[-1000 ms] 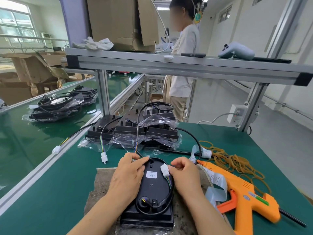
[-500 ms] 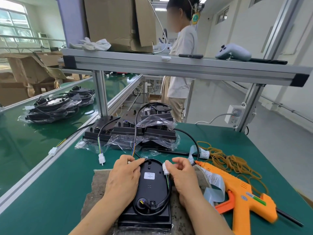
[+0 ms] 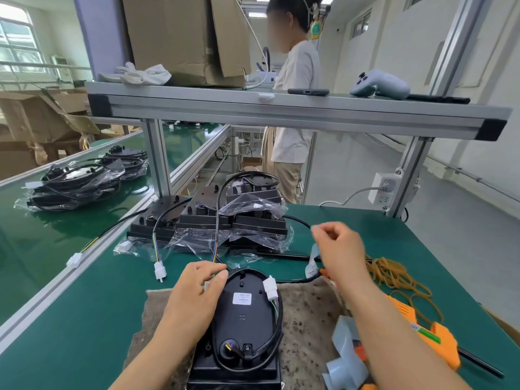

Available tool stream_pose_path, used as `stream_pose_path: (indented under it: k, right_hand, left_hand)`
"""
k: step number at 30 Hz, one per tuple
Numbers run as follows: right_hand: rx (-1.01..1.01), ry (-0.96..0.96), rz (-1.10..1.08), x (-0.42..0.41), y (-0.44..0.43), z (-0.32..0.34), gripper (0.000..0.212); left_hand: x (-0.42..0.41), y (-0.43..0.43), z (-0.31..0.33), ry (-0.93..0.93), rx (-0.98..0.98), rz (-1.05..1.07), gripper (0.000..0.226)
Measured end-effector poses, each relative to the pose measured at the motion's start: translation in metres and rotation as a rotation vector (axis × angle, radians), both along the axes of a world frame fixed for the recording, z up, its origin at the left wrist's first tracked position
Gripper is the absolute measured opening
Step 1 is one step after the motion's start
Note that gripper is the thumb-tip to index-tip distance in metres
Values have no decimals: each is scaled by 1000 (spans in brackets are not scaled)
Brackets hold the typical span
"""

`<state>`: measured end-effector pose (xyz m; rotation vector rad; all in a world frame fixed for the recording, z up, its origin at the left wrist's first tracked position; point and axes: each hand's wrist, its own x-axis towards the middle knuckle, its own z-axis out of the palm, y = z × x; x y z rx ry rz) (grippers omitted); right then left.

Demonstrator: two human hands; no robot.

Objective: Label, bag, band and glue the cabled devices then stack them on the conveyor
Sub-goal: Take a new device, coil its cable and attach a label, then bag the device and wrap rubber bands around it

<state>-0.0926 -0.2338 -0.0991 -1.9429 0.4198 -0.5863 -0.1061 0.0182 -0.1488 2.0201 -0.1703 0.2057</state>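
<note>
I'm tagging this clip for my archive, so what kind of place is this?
Most likely a factory assembly or packing line: a green conveyor belt carries bagged cabled devices, an aluminium-framed workbench holds more, and an orange glue gun lies beside rubber bands.

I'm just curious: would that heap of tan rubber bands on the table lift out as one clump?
Probably floppy and light: the rubber bands lie in thin limp loops. They overlap in a tangle, so several would likely come up together.

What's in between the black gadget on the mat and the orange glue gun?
In the head view: speckled brown mat, the person's right arm crossing it, and a curled pale blue label strip.
</note>
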Motion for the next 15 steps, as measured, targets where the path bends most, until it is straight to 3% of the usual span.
stream_pose_path:
  k: [5,12,15]
  right_hand:
    - [-270,178,-155,59,-57,-3,20]
    - [-588,702,-15,105,-84,-30,23]
    - [-612,734,-24,112,-87,-38,19]
  left_hand:
    - [0,-3,-11,3,-63,19,22]
    - [-2,-4,-17,55,-156,30,30]
    - [-2,-4,-17,53,-169,21,30]
